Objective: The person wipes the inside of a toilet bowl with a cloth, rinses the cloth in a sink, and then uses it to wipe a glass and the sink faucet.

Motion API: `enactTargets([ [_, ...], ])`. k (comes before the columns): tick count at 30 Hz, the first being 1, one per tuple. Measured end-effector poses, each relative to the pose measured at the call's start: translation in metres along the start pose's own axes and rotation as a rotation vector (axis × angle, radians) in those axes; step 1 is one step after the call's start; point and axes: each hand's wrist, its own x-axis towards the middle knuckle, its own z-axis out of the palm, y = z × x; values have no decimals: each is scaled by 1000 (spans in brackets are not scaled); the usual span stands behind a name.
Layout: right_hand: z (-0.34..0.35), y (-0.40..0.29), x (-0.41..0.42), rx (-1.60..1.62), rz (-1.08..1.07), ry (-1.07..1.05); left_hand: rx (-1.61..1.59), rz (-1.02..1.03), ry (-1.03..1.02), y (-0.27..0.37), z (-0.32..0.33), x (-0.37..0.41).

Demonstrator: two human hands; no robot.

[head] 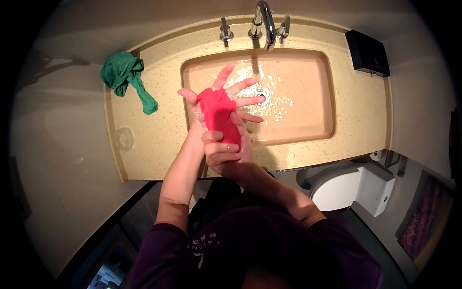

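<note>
My left hand (231, 95) is held palm up over the left part of the sink basin (306, 97), its fingers spread wide. A red cloth (221, 117), bunched up, lies across that palm. My right hand (225, 155) has its fingers curled around the lower end of the cloth, near my left wrist, with the thumb against the cloth's right edge. Wet spots shine on the fingers. Beneath the hands, rippled water glints around the metal drain (262, 98). Part of the left palm is hidden under the cloth.
Behind the basin rise a chrome faucet (269, 27) and two handles, left (226, 33) and right (283, 29). A crumpled green cloth (124, 74) and a clear glass dish or cup (125, 138) sit left. Right are a black box (368, 53) and a white toilet (339, 189).
</note>
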Motion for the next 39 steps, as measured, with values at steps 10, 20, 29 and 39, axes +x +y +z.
enactTargets([
  [10,51,7,-15,-1013,-140,578,342,-106,703,20,44,0],
  [20,-1,-37,2,-1557,-371,875,959,-212,866,13,21,9],
  [29,-117,-131,7,-2098,-781,1185,1590,-349,1112,-27,-79,-7],
  [39,-135,-147,-6,-2163,-644,1489,1983,-537,1128,-57,-110,-8],
])
